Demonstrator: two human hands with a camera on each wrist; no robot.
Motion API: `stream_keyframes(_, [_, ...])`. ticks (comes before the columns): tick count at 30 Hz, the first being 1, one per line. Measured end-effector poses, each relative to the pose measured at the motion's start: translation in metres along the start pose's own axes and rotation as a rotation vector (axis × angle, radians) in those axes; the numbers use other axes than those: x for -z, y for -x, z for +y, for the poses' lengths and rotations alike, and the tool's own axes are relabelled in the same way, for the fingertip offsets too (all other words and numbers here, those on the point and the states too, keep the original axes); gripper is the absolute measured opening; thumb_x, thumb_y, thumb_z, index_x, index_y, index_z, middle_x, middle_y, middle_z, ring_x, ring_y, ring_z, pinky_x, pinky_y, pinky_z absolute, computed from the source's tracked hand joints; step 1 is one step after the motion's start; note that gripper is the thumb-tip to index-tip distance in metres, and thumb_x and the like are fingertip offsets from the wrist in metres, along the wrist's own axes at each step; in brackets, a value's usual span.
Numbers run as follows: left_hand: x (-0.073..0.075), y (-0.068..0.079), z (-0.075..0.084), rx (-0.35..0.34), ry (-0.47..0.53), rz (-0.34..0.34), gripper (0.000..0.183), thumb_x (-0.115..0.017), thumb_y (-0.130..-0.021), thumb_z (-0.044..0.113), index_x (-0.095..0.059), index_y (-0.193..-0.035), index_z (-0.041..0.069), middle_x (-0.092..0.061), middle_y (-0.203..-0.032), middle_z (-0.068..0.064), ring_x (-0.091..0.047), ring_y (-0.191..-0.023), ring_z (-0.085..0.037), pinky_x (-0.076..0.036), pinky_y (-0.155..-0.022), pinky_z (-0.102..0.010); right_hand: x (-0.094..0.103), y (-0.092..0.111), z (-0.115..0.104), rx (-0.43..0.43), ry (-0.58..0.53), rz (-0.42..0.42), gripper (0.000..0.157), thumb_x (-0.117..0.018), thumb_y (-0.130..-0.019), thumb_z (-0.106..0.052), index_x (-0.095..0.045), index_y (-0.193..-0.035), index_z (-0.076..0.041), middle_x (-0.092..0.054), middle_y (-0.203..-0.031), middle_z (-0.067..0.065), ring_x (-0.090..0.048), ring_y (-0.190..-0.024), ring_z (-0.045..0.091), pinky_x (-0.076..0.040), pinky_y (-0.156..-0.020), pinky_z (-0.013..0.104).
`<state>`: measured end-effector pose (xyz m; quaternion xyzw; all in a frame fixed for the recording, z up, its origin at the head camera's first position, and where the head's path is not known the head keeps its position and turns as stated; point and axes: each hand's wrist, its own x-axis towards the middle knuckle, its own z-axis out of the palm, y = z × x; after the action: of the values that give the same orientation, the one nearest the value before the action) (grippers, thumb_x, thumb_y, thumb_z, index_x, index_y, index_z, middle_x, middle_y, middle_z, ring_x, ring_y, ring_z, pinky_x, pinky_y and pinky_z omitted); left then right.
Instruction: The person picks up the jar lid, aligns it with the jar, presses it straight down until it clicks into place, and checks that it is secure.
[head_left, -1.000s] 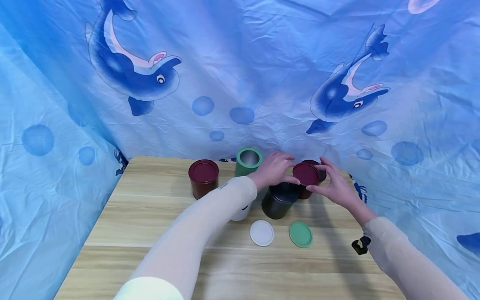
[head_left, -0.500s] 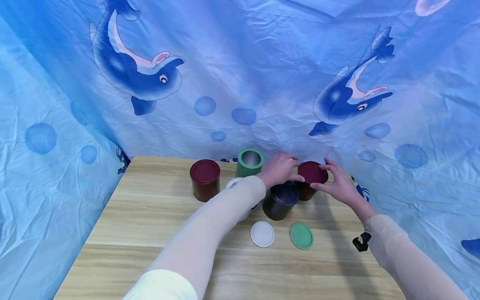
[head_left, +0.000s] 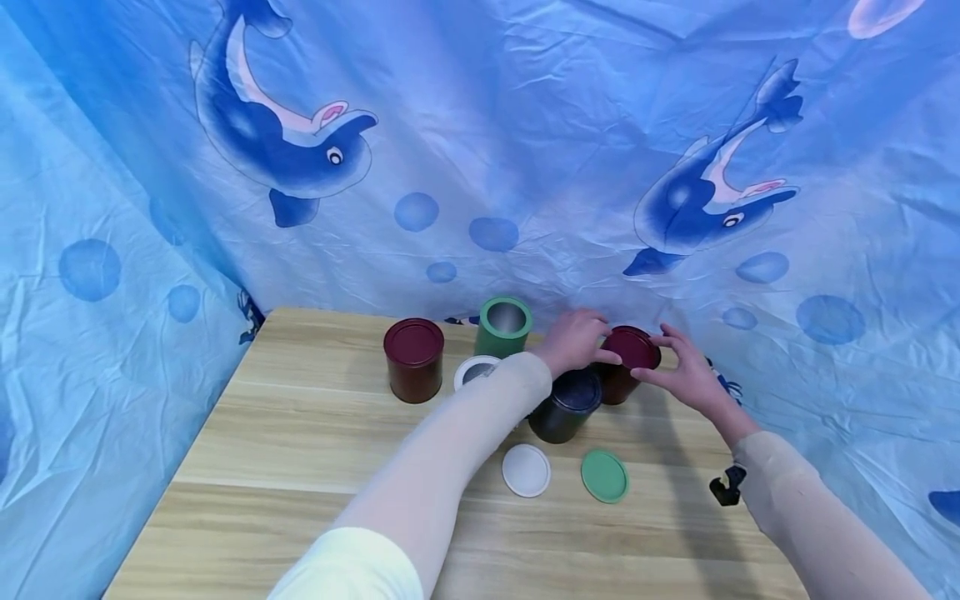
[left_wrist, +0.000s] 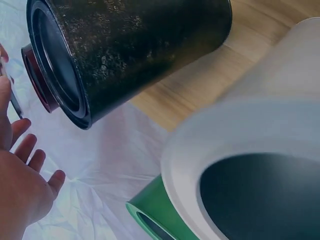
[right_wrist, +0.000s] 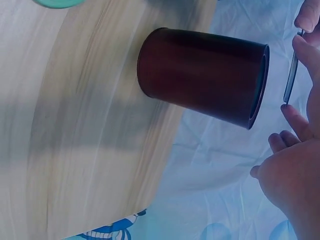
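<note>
A dark red lid (head_left: 630,346) lies level over a dark red can (head_left: 618,388) at the table's back right. My left hand (head_left: 573,340) pinches the lid's left edge between thumb and fingers. From the other side my right hand (head_left: 686,375) grips it with thumb and forefinger. Edge-on in the right wrist view, the lid (right_wrist: 290,82) shows a gap between itself and the can's rim (right_wrist: 260,85). A black can (head_left: 558,417) stands just in front of the red one; its side (left_wrist: 150,45) fills the top of the left wrist view.
Left of my arm, another dark red can (head_left: 415,367) has its lid on. An open green can (head_left: 501,343) stands at the back, an open white can (head_left: 465,371) partly behind my sleeve. A white lid (head_left: 526,470) and green lid (head_left: 604,476) lie flat in front.
Both hands have moved the red lid slightly right and back, from overlapping the can's front left to sitting over its mouth. The other cans and lids have stayed put.
</note>
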<state>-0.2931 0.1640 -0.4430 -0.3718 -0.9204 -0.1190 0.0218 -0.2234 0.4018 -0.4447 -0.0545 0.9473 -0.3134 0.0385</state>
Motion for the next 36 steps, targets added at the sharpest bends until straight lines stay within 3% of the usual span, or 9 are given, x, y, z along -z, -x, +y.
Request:
stream_keyframes(12, [-0.006,-0.007,0.008,0.073,0.003,-0.061,0.054,-0.069,-0.098,0.063,-0.074,-0.139,0.027,-0.064,-0.148,0.003,-0.056,-0.138,-0.018,-0.046,-0.116,-0.038,-0.004,-0.003,0.013,-0.01,0.023,0.007,0.085,-0.083,-0.094,-0.044,-0.049,-0.15,0.012,-0.017,-0.174,0.03,-0.022,-0.154,0.059,-0.03,-0.114,0.079])
stream_keyframes(21, [-0.002,-0.003,0.016,0.143,-0.036,-0.123,0.057,-0.066,-0.1,0.062,-0.067,-0.147,0.031,-0.059,-0.152,0.008,-0.05,-0.143,-0.015,-0.044,-0.117,-0.037,-0.013,-0.006,0.02,0.006,0.083,0.041,0.081,-0.084,-0.093,-0.043,-0.054,-0.143,0.013,-0.023,-0.17,0.034,-0.028,-0.151,0.061,-0.031,-0.113,0.08])
stream_keyframes(36, [-0.015,-0.02,0.016,0.211,-0.059,-0.18,0.057,-0.061,-0.101,0.066,-0.064,-0.15,0.036,-0.059,-0.152,0.008,-0.051,-0.141,-0.016,-0.046,-0.114,-0.039,-0.012,-0.014,0.023,-0.029,0.075,0.017,0.081,-0.081,-0.095,-0.044,-0.054,-0.144,0.014,-0.023,-0.17,0.035,-0.025,-0.152,0.06,-0.031,-0.116,0.077])
